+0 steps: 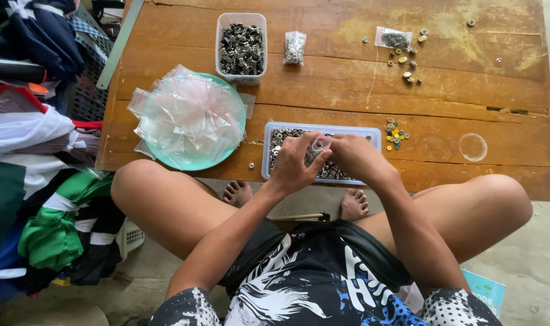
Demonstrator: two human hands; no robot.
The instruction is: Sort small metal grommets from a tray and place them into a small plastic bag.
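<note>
Looks like the bagging step: both the left hand point(293, 164) and right hand point(352, 156) are pinching a small clear bag point(318, 147) right above the tray of metal fasteners point(371, 134) on the desk point(323, 96). Probably needs sealing next, then setting aside.

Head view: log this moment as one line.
left hand and right hand: together holding small clear bag | over tray of metal rings | plate of clear bags to left | wooden table
</note>
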